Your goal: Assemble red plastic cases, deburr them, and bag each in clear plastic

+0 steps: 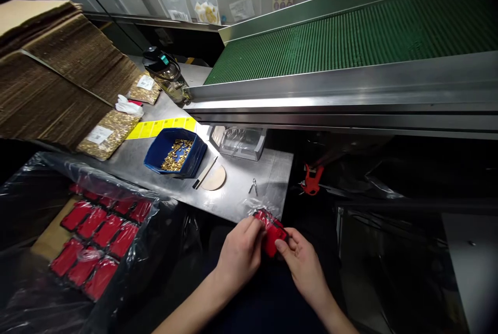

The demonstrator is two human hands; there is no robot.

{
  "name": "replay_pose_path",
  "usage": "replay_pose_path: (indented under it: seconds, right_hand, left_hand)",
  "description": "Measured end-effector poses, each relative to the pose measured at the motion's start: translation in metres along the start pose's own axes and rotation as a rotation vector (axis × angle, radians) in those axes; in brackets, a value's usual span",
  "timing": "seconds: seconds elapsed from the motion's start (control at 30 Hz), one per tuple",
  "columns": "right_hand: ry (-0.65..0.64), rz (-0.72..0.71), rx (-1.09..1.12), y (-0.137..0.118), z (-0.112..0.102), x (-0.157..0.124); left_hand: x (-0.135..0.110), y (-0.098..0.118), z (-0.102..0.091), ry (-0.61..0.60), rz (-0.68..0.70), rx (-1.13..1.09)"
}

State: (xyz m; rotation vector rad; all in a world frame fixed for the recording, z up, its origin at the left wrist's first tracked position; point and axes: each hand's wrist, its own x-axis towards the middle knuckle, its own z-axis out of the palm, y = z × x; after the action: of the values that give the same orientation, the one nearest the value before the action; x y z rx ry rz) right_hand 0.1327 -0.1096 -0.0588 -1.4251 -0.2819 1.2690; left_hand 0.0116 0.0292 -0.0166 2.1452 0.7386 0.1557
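A flat red and black rectangular piece (274,236) is between my hands, just off the front edge of the metal table. My left hand (240,245) is closed, its fingertips pinched at the piece's upper left side; the exact grip is hidden. From the right, my right hand (305,261) holds the piece with the thumb on its face and the fingers behind. Crinkled clear plastic film (259,205) shows at its upper end. Beyond it on the table lie a small metal tool (253,187), a round pale disc (215,178) and a thin stick-like tool (205,172).
A blue bin (151,160) holds small gold-coloured parts, beside a clear plastic tray (257,153). At left, a plastic-lined box (50,243) contains several red pieces, below stacked cardboard (58,85). A bottle (167,77) stands near the green conveyor (330,46). Red-handled tool (312,179) hangs right.
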Motion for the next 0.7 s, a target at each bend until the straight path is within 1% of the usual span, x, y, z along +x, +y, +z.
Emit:
replay_pose_path:
  seconds: [0.03, 0.07, 0.13, 0.2, 0.27, 0.33, 0.37, 0.5, 0.57, 0.63, 0.7]
  right_hand:
    - [-0.037, 0.001, 0.008, -0.003, 0.001, -0.001]
    - [-0.042, 0.001, 0.028, -0.005, 0.002, -0.001]
    - [0.022, -0.002, 0.094, -0.009, 0.002, 0.0]
    - [0.102, -0.008, 0.17, -0.012, 0.001, 0.001]
    - [0.119, -0.006, 0.226, -0.013, 0.0, 0.001]
    - [0.077, 0.004, 0.251, -0.012, 0.0, 0.001]
    - [0.046, 0.007, 0.238, -0.012, 0.0, 0.0]
    - [-0.1, -0.035, -0.016, -0.018, -0.001, -0.002]
    - [-0.183, -0.059, -0.132, -0.022, -0.001, -0.002]
    - [-0.235, -0.072, -0.172, -0.024, 0.0, -0.001]
    - [-0.204, -0.077, -0.144, -0.025, 0.0, 0.003]
  left_hand:
    - [-0.002, 0.003, 0.003, 0.012, 0.03, 0.048]
    - [-0.003, 0.004, 0.005, 0.027, 0.05, 0.096]
    - [-0.006, 0.006, 0.007, 0.051, 0.044, 0.173]
    - [-0.01, 0.006, 0.005, 0.047, 0.005, 0.215]
    - [-0.016, 0.006, 0.002, 0.014, -0.029, 0.191]
    - [-0.021, 0.006, -0.001, 0.0, -0.018, 0.152]
    - [-0.023, 0.005, -0.003, 0.014, 0.007, 0.148]
    - [-0.025, 0.006, -0.007, 0.173, 0.136, 0.215]
    - [-0.024, 0.007, -0.007, 0.21, 0.157, 0.216]
    - [-0.023, 0.011, -0.004, 0.195, 0.176, 0.194]
    - [-0.025, 0.014, 0.0, 0.142, 0.203, 0.17]
